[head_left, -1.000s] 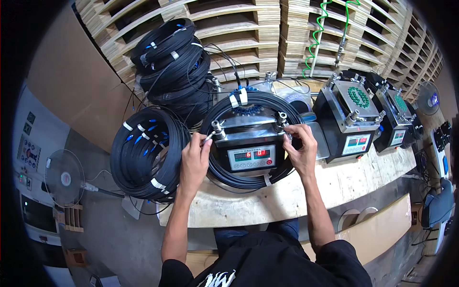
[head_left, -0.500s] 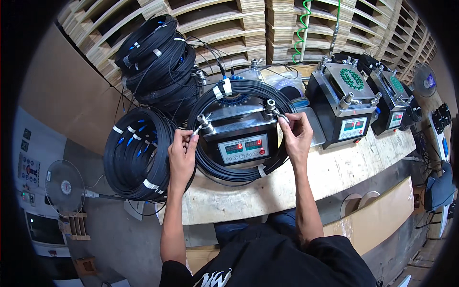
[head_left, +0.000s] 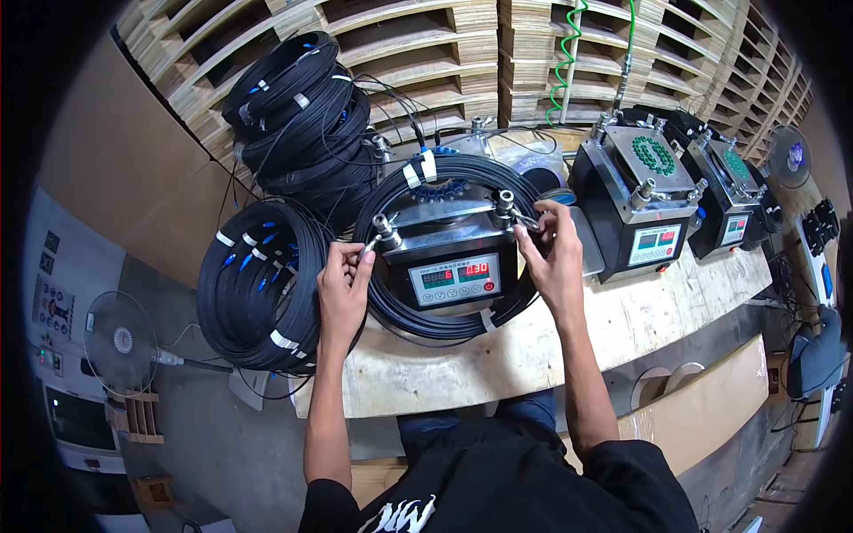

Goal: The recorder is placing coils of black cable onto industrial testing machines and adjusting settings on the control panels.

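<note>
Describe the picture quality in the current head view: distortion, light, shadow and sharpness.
Head view: fisheye distortion bows the tabletop's front edge, and black fills the corners; head view: light falls brightly on the tabletop, with softer shadow below the black cable coil; head view: the left hand and right hand look fairly sharp, while the far-right fan shows little detail.

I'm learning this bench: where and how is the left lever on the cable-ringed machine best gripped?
Probably by its outer end, pinched between thumb and fingers, coming from the left and front: the slim metal lever juts that way from its upright post, and the left hand pinches it there.
</note>
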{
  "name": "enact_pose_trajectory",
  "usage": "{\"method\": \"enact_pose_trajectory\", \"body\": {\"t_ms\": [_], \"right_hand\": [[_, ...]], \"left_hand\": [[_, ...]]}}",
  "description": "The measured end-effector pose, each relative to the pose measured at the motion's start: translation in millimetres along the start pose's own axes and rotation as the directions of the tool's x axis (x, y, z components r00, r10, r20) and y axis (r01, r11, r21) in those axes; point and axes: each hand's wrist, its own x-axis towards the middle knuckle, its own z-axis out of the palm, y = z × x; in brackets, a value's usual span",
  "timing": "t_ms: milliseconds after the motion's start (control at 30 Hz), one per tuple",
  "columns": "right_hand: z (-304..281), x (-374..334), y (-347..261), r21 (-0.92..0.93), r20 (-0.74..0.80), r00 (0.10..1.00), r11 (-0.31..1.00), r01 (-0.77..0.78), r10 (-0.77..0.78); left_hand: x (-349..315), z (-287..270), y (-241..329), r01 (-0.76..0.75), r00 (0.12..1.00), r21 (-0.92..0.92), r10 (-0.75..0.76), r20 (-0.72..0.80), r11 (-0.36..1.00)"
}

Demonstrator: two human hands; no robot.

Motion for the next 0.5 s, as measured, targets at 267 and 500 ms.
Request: {"method": "enact_pose_trajectory", "body": {"t_ms": [267, 500], "right_hand": [[12, 17, 13, 0.105, -0.182, 0.980, 0.993, -0.058, 0.077], [8, 1, 13, 0.164, -0.084, 0.993, 0.982, 0.093, -0.080]], "left_hand": [[1, 0, 2, -0.022, 1.000, 0.004, 0.023, -0.013, 1.000], [4, 1, 11, 0.024, 1.000, 0.018, -0.023, -0.013, 1.000]]}}
